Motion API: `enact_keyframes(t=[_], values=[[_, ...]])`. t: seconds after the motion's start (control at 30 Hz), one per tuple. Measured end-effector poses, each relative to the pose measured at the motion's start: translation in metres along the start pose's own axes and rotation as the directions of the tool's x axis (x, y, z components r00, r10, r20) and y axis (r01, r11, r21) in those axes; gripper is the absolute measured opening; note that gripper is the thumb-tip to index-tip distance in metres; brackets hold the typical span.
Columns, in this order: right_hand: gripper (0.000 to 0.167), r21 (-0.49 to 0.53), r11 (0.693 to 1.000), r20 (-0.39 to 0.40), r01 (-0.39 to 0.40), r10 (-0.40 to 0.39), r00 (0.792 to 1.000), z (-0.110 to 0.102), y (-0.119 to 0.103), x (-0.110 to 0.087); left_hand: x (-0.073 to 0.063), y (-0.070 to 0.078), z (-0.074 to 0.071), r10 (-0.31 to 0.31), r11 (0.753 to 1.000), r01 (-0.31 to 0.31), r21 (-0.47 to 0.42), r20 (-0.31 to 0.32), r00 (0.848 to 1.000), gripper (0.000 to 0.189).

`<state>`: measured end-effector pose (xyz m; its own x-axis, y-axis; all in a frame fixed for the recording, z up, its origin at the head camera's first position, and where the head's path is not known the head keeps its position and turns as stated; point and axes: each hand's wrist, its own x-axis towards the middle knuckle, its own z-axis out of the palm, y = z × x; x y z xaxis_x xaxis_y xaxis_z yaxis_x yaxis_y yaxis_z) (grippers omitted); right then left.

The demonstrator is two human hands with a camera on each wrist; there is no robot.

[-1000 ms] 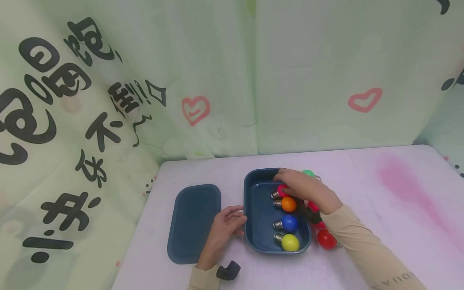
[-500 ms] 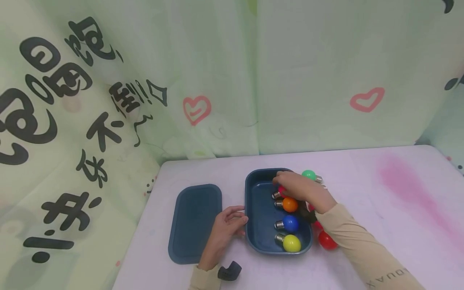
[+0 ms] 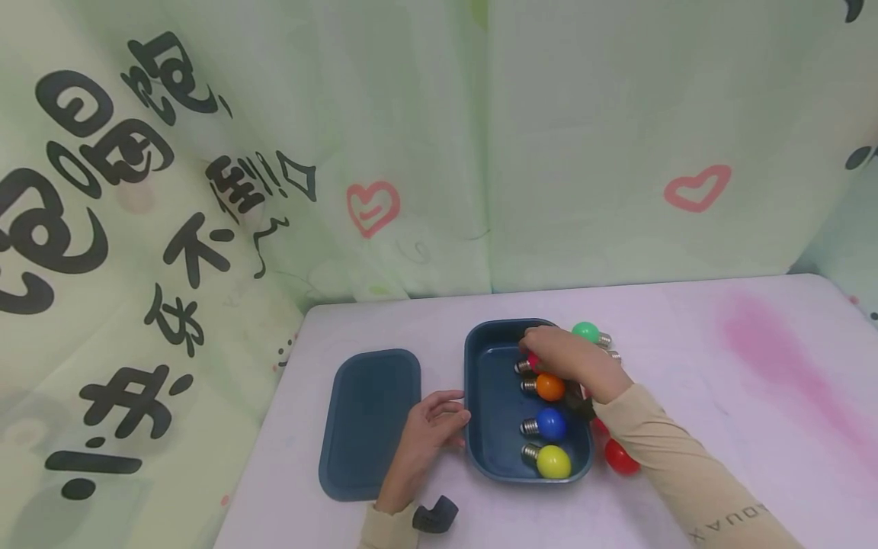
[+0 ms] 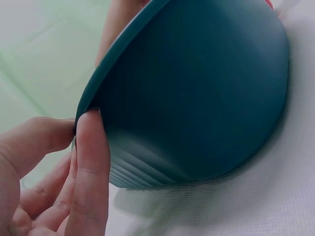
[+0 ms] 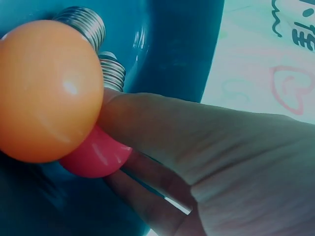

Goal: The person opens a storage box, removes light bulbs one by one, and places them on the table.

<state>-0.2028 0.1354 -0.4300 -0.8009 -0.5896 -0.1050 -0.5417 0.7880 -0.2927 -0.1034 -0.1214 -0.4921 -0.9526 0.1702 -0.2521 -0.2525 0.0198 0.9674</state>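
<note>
My left hand [image 3: 434, 423] is at the left side of a dark blue tray [image 3: 473, 366]. In the left wrist view its thumb and a finger pinch the tray's rim [image 4: 88, 91]. Reaching in at the far right, my right hand [image 3: 559, 351] grips a pink light bulb [image 5: 96, 155] lying with its metal screw base to the left. Close beside it lies an orange bulb [image 3: 549, 386]. Nearer the front of the tray are a blue bulb [image 3: 552, 423] and a yellow bulb [image 3: 553, 462], bases also to the left.
A flat blue lid [image 3: 370, 427] lies left of the tray. Right of the tray are a green bulb [image 3: 585, 332], a red bulb [image 3: 620, 457] and others partly hidden by the right forearm. A printed curtain [image 3: 583, 152] hangs behind the table.
The right hand has drawn slightly nearer within the tray, its fingers closer around the pink bulb. The left hand has kept its place at the rim. The view has shifted slightly.
</note>
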Motion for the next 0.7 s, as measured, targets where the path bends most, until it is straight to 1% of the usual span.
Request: enact_keyframes(t=[0.2, 0.37, 0.53, 0.7], values=[[0.017, 0.000, 1.000, -0.010, 0.004, -0.004, 1.000, 0.000, 0.001, -0.001, 0.001, -0.001, 0.000, 0.004, 1.000, -0.004, -0.001, -0.002, 1.000, 0.045], [0.012, -0.028, 0.998, -0.033, 0.056, -0.057, 0.998, -0.003, 0.001, -0.003, 0.001, -0.002, 0.001, 0.006, 1.000, -0.006, -0.002, -0.002, 1.000, 0.045], [0.014, -0.012, 0.996, -0.072, 0.089, -0.090, 0.993, -0.012, -0.002, -0.010, 0.001, -0.002, 0.001, 0.003, 1.000, -0.003, 0.008, -0.001, 1.000, 0.045], [0.015, -0.012, 0.993, -0.105, 0.118, -0.119, 0.987, -0.021, -0.002, -0.018, 0.002, -0.002, 0.001, 0.000, 1.000, 0.000, -0.018, -0.001, 1.000, 0.043]])
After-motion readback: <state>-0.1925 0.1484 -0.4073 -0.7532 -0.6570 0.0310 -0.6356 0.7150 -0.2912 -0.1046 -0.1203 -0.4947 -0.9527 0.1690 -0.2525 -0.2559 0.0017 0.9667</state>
